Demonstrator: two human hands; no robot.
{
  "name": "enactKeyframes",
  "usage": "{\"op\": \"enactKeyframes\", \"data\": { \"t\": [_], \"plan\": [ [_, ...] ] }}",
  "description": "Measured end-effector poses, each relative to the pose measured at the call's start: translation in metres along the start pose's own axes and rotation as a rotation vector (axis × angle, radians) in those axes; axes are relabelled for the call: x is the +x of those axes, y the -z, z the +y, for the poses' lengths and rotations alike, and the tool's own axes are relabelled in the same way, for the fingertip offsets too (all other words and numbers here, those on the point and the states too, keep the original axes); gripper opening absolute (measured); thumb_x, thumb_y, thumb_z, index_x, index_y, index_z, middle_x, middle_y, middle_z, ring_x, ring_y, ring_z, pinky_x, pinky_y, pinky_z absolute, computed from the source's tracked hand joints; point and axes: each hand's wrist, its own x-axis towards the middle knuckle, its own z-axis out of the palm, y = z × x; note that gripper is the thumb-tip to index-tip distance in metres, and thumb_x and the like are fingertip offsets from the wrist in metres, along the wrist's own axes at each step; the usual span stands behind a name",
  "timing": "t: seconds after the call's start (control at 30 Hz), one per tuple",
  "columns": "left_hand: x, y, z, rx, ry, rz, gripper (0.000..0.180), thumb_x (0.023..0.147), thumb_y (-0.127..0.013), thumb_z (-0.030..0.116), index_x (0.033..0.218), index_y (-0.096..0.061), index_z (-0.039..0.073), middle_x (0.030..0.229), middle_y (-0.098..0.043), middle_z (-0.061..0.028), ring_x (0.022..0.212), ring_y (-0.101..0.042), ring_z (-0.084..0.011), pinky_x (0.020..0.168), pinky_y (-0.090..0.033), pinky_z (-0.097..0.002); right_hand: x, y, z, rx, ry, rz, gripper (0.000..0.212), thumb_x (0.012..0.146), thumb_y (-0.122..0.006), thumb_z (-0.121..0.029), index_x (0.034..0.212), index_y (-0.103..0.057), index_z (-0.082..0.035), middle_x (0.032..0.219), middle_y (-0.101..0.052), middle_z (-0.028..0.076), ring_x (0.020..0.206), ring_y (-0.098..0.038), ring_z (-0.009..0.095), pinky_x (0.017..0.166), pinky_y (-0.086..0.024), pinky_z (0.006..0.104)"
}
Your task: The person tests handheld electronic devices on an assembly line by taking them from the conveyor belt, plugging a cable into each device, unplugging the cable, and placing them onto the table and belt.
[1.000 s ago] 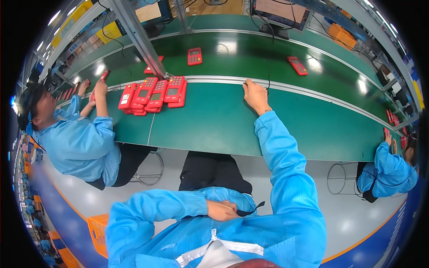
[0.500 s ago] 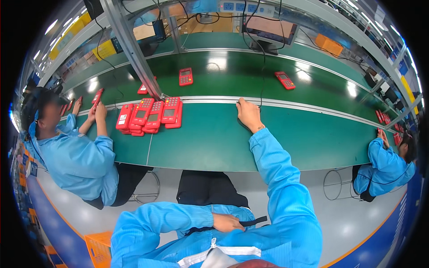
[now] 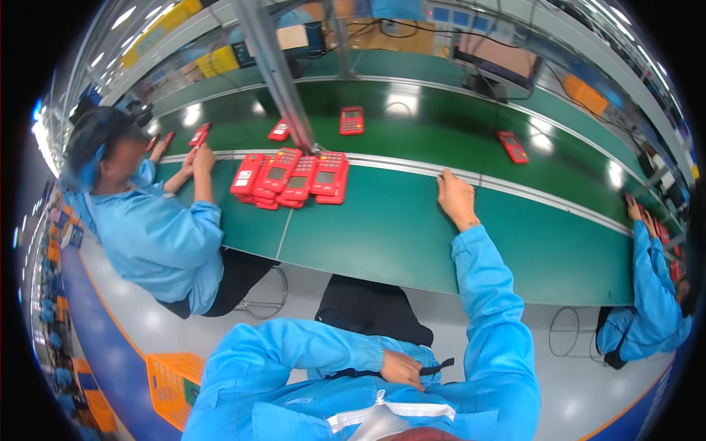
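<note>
Now, head view: right hand (image 3: pixel 456 197) rests flat, fingers spread open, gripping nothing, on green tabletop (image 3: pixel 412 235) at the metal rail; vs 1 s ago it has barely shifted. Left hand (image 3: pixel 401 367) stays at the waist, fingers curled on a black strap (image 3: pixel 434 367). Red terminals (image 3: pixel 294 178) lie stacked well left of the right hand, untouched; pickup not begun.
</note>
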Motion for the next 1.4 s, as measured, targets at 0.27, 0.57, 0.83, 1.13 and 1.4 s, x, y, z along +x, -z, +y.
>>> {"op": "enactKeyframes", "data": {
  "t": [0.27, 0.57, 0.83, 1.13, 1.4],
  "plan": [
    [-0.037, -0.036, -0.038, -0.293, -0.072, 0.304, 0.037, 0.106, -0.048, 0.031, 0.114, -0.069, 0.002, 0.103, -0.068, -0.0224, 0.106, -0.060, -0.0393, 0.090, -0.046, -0.0467, -0.004, -0.009, -0.007, -0.014, 0.042, 0.022, 0.015, 0.098, -0.060, -0.021, 0.103, -0.063, -0.007, 0.080, -0.071, 0.018, 0.074, -0.068, 0.041, 0.066, -0.053, 0.0525],
    [-0.083, 0.069, 0.002, -0.384, 0.007, 0.213, 0.034, 0.105, -0.054, 0.030, 0.119, -0.065, 0.001, 0.107, -0.069, -0.0122, 0.095, -0.064, -0.0220, 0.086, -0.052, -0.0366, 0.014, -0.003, 0.014, -0.054, -0.136, 0.027, 0.016, 0.098, -0.059, -0.021, 0.101, -0.060, -0.005, 0.087, -0.071, 0.019, 0.081, -0.069, 0.042, 0.067, -0.053, 0.0534],
    [-0.079, 0.225, -0.063, -0.561, -0.205, 1.036, 0.027, 0.108, -0.052, 0.021, 0.110, -0.068, 0.000, 0.105, -0.071, -0.0066, 0.094, -0.064, -0.0130, 0.089, -0.052, -0.0301, 0.052, 0.013, 0.116, -0.215, -0.557, 0.279, 0.052, 0.088, -0.076, -0.030, 0.119, -0.051, 0.003, 0.095, -0.071, 0.024, 0.087, -0.068, 0.044, 0.076, -0.054, 0.0502],
    [-0.081, 0.264, -0.133, -0.755, -0.315, 1.211, 0.024, 0.107, -0.053, 0.019, 0.111, -0.066, 0.000, 0.104, -0.070, -0.0073, 0.091, -0.062, -0.0127, 0.083, -0.051, -0.0295, 0.081, 0.033, 0.163, -0.257, -0.702, 0.036, 0.062, 0.081, -0.075, -0.059, 0.107, -0.065, -0.004, 0.095, -0.074, 0.022, 0.093, -0.071, 0.041, 0.085, -0.053, 0.0509],
    [-0.097, 0.283, -0.129, -1.101, -0.507, 1.335, 0.042, 0.104, -0.057, 0.023, 0.138, -0.051, 0.000, 0.133, -0.057, -0.0140, 0.115, -0.059, -0.0230, 0.100, -0.048, -0.0388, 0.065, 0.016, 0.106, 0.065, -0.702, 0.133, 0.067, 0.083, -0.074, -0.058, 0.110, -0.072, 0.003, 0.090, -0.075, 0.020, 0.085, -0.073, 0.031, 0.075, -0.055, 0.0391]
  ]
}}
